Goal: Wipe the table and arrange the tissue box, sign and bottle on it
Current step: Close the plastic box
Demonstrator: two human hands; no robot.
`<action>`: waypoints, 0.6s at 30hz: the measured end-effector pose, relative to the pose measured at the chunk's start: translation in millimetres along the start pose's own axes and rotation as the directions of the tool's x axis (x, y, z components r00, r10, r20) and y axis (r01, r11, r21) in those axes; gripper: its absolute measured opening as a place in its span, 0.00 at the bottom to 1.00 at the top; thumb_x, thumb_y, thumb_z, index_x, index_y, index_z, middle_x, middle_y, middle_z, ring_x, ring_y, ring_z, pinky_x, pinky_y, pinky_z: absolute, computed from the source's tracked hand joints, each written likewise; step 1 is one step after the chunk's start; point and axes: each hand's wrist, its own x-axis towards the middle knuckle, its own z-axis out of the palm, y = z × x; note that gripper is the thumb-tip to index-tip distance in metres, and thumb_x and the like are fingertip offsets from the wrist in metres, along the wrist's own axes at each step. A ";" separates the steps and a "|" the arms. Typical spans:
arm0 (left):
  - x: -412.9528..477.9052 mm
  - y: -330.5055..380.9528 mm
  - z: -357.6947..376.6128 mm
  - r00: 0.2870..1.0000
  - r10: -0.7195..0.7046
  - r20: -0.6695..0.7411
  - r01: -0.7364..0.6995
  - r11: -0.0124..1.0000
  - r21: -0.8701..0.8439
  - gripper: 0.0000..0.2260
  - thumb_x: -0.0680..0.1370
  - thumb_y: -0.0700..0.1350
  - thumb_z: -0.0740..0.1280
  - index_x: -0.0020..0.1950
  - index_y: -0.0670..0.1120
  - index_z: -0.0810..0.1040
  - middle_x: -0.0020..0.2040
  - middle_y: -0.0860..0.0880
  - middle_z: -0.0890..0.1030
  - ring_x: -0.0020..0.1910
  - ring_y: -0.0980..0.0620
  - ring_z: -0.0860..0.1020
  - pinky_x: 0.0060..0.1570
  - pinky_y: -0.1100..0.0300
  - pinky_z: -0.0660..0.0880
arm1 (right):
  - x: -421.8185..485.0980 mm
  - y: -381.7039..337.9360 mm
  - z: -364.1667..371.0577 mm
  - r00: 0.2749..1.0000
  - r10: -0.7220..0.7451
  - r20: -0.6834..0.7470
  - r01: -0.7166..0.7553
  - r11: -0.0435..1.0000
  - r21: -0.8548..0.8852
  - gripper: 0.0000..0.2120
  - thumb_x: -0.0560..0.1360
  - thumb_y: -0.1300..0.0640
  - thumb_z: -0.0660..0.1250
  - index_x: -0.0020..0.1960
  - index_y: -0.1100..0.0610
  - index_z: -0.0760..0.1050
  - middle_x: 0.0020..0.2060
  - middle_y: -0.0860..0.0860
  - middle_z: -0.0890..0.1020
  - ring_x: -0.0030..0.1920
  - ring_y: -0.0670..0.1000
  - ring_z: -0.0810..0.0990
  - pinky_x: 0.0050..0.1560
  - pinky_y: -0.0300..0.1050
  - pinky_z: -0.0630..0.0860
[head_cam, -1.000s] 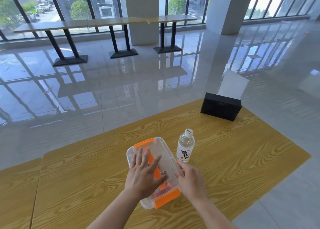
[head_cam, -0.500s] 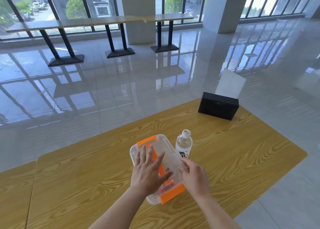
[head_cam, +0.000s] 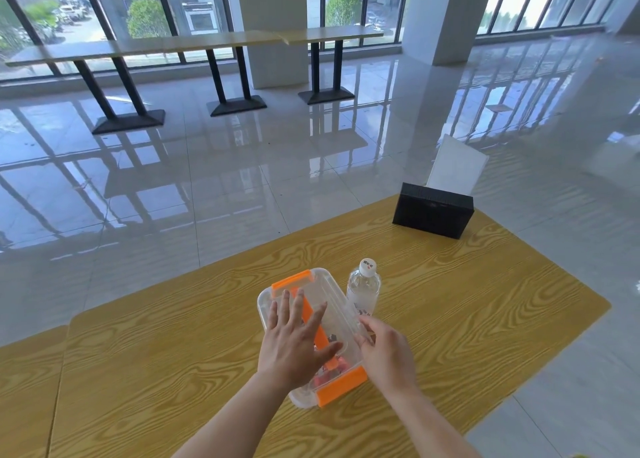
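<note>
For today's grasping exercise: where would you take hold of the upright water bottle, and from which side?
Grip the water bottle around its clear round body, just below the shoulder, coming from its right, probably with the right hand. It stands upright, and the plastic box crowds its left side, while the table to its right is open.

Under my fingers (head_cam: 286, 310) the clear smooth plastic storage box (head_cam: 331, 295) has matt orange plastic clips. The yellow wood-grain bench (head_cam: 485, 312) looks smooth, with little shine. The clear plastic water bottle (head_cam: 363, 289) is glossy. The black tissue box (head_cam: 431, 210) looks matt. The pale tiled floor (head_cam: 242, 187) is polished and mirrors the windows.
</note>
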 end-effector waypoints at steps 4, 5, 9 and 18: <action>0.6 -0.3 0.3 1.000 0.002 0.000 -0.002 1.000 0.010 0.39 0.71 0.79 0.41 0.78 0.63 0.45 0.81 0.45 0.41 0.77 0.43 0.32 0.75 0.42 0.34 | 0.5 0.1 -0.6 1.000 -0.014 -0.003 0.014 1.000 -0.013 0.19 0.77 0.58 0.70 0.67 0.53 0.76 0.59 0.48 0.82 0.57 0.46 0.80 0.55 0.34 0.74; 0.5 -0.4 0.3 1.000 0.002 0.002 -0.002 1.000 0.011 0.39 0.71 0.79 0.41 0.78 0.63 0.45 0.81 0.44 0.41 0.77 0.43 0.32 0.75 0.42 0.34 | 0.9 0.3 -0.8 1.000 -0.012 -0.001 0.012 1.000 -0.014 0.19 0.77 0.58 0.70 0.67 0.53 0.76 0.59 0.48 0.82 0.57 0.46 0.80 0.56 0.37 0.75; 0.1 -0.1 -2.0 1.000 0.002 0.010 -0.002 1.000 0.013 0.39 0.71 0.79 0.41 0.79 0.62 0.45 0.81 0.44 0.41 0.77 0.43 0.32 0.75 0.42 0.34 | 0.8 0.4 -3.3 1.000 -0.017 0.009 0.017 1.000 -0.007 0.20 0.77 0.55 0.70 0.68 0.52 0.75 0.60 0.47 0.82 0.58 0.46 0.80 0.58 0.38 0.75; -12.9 -3.6 -21.2 0.999 0.000 -0.035 0.000 1.000 -0.002 0.35 0.75 0.73 0.44 0.79 0.59 0.50 0.81 0.45 0.46 0.78 0.44 0.36 0.76 0.43 0.38 | -1.9 -1.5 -20.7 0.999 -0.036 0.022 0.036 0.999 -0.015 0.22 0.78 0.51 0.69 0.70 0.54 0.72 0.62 0.50 0.80 0.59 0.49 0.79 0.60 0.48 0.77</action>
